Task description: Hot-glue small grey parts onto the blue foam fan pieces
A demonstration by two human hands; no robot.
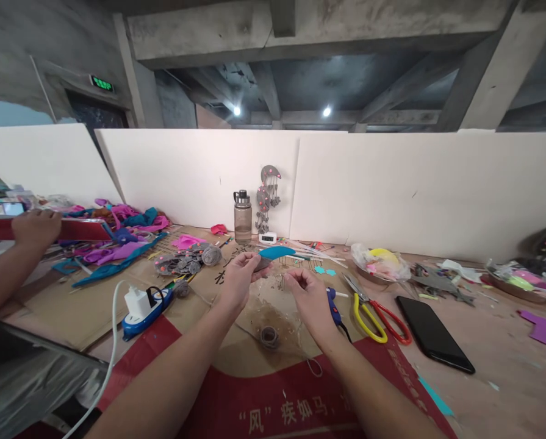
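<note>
My left hand (pixel 243 277) is closed on a curved blue felt piece (pixel 277 251), with a grey felt piece (pixel 264 263) against it at the fingertips. Just to the right, my right hand (pixel 310 299) has thumb and forefinger pinched together; anything between them is too small to make out. Between my forearms lies a small ball of grey yarn (pixel 269 337), its strand trailing over the cardboard. A blue glue gun (pixel 334 308) lies beside my right hand, partly hidden by it. Two turquoise felt flowers (pixel 324 271) lie beyond that hand.
Scissors (pixel 368 314) with yellow and red handles and a black phone (pixel 434 332) lie at right. A bottle (pixel 243 219) and a grey felt hanging ornament (pixel 268 195) stand at the back. A power strip (pixel 147 312) is at left, near another person's hand (pixel 37 228).
</note>
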